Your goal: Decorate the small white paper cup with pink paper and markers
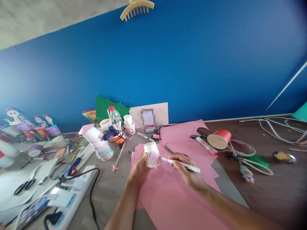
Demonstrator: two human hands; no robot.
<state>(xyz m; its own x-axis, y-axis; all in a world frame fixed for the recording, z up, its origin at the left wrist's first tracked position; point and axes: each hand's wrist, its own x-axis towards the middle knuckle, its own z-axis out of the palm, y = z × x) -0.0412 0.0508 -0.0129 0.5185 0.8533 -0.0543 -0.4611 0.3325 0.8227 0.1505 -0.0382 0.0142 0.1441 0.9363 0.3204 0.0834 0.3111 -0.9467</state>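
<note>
Craft workspace, shown by scissors (28, 183) and pink paper (172, 191).

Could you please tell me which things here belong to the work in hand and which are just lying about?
In use:
- white paper cup with pink crosshatching, in the left hand
- pink-tipped white marker, in the right hand

Seemingly lying about:
- black-handled metal scissors
- orange-red paper cup on its side

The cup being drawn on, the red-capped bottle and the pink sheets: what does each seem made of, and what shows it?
Cup: probably matte paper, dull white under pink lines.
Bottle: likely glossy plastic, see-through; glass possible.
Pink sheets: matte paper or thin card, flat with thin edges.
</note>
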